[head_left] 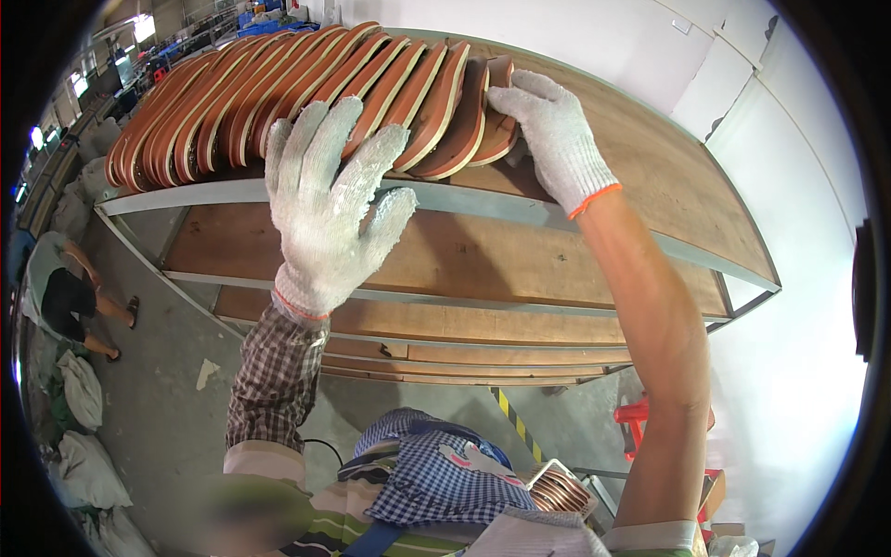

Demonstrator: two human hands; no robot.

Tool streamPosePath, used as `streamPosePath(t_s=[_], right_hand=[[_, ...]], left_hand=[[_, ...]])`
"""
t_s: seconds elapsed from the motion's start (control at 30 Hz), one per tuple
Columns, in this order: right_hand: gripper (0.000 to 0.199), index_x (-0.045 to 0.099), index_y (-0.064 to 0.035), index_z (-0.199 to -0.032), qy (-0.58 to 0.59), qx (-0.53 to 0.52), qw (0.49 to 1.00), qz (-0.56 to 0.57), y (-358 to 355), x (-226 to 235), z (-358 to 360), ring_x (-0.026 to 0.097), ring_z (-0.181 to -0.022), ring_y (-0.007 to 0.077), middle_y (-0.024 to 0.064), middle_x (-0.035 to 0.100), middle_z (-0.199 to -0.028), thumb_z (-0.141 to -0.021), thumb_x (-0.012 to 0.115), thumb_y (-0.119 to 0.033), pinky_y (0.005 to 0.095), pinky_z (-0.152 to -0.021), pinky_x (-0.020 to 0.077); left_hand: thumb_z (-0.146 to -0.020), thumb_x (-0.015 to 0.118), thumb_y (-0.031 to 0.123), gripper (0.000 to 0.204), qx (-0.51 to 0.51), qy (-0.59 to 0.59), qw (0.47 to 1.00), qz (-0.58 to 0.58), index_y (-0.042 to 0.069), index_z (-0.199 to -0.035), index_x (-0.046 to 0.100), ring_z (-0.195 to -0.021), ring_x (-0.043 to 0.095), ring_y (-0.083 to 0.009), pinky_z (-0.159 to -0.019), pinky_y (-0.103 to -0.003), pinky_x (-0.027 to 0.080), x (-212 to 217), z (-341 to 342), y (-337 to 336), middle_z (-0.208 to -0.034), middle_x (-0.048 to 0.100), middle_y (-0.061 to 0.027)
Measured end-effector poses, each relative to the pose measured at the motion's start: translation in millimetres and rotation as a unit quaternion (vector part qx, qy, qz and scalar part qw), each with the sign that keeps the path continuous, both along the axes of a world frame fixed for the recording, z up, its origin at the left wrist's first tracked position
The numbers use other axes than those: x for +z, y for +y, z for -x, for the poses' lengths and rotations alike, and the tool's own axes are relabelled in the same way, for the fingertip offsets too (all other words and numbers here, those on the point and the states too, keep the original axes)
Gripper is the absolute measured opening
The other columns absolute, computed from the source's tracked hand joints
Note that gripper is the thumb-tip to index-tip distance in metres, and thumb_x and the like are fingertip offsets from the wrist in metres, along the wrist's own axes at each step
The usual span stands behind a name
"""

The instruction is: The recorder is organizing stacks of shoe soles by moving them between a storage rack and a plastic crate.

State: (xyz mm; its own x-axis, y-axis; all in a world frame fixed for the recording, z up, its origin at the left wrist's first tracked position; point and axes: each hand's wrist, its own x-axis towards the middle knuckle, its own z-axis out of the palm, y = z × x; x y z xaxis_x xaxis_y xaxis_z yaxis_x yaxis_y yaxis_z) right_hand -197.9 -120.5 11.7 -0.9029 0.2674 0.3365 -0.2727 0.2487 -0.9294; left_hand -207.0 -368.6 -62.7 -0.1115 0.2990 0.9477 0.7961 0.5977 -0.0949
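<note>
A long row of curved, sole-shaped orange-brown pieces [371, 88] with pale edges leans along the top shelf [650, 158] of a rack. My left hand [325, 204], in a white knit glove, is spread wide in front of the row and holds nothing; whether its fingertips touch the pieces I cannot tell. At the right end of the row, my gloved right hand [548, 125] has its fingers closed at the edge of the last curved piece [497, 130]. Part of that piece is hidden by the fingers and by its neighbour.
Lower wooden shelves [464, 251] sit in the grey metal frame below. Behind the rack is a white wall [640, 56]. Down by my body stands a box of similar pieces [561, 487], with a red stool [634, 422] nearby. Another person [70, 288] is at the left, near white sacks [83, 390].
</note>
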Motion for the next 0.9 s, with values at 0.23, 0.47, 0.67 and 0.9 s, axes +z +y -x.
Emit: streamPosePath(t_s=[0.23, 0.47, 0.67, 0.9], right_hand=[[0.05, 0.063, 0.0027, -0.131, 0.01, -0.06, 0.998, -0.014, -9.0, 5.6, -4.1, 0.068, -0.091, 0.018, 0.0128, 0.071, -0.103, -0.088, 0.071, -0.021, 0.031, -0.08, 0.0544], [0.059, 0.054, 0.0025, -0.144, 0.111, -0.184, 0.975, 0.05, 15.9, 0.7, -4.2, 0.064, -0.103, 0.0195, 0.0137, 0.067, -0.12, -0.09, 0.069, -0.015, 0.0315, -0.094, 0.0502], [0.046, 0.058, 0.0049, -0.138, 0.243, -0.134, 0.955, 0.108, 49.0, 17.5, -94.2, 0.061, -0.106, 0.0161, 0.0084, 0.065, -0.12, -0.096, 0.066, -0.012, 0.0297, -0.094, 0.0478], [0.036, 0.063, 0.0005, -0.13, 0.206, -0.418, 0.884, 0.03, 20.6, -42.5, -262.1, 0.062, -0.104, 0.0152, 0.0064, 0.067, -0.115, -0.098, 0.062, -0.016, 0.0286, -0.086, 0.0523]], left_hand=[[-0.076, 0.079, 0.02, 0.061, 0.018, -0.011, 1.0, 0.005, 0.018, -0.135, 0.066, -0.135, 0.048, -0.0375, -0.117, -0.06, 0.029, -0.3, -2.7, -3.9, -0.146, 0.053, -0.0124], [-0.077, 0.077, 0.022, 0.052, 0.002, -0.037, 0.998, -0.043, 0.016, -0.128, 0.07, -0.138, 0.045, -0.0394, -0.119, -0.061, 0.024, -11.5, -20.6, 1.6, -0.148, 0.051, -0.0165], [-0.086, 0.068, 0.016, 0.05, -0.161, -0.071, 0.984, -0.041, 0.002, -0.133, 0.06, -0.137, 0.043, -0.0499, -0.115, -0.061, 0.033, -66.9, -67.6, 23.8, -0.148, 0.048, -0.0279], [-0.079, 0.075, 0.011, 0.037, -0.491, -0.265, 0.815, 0.154, 0.003, -0.114, 0.071, -0.1, 0.067, -0.0361, -0.085, -0.047, 0.054, -128.2, -98.0, 89.4, -0.108, 0.071, -0.0151]])
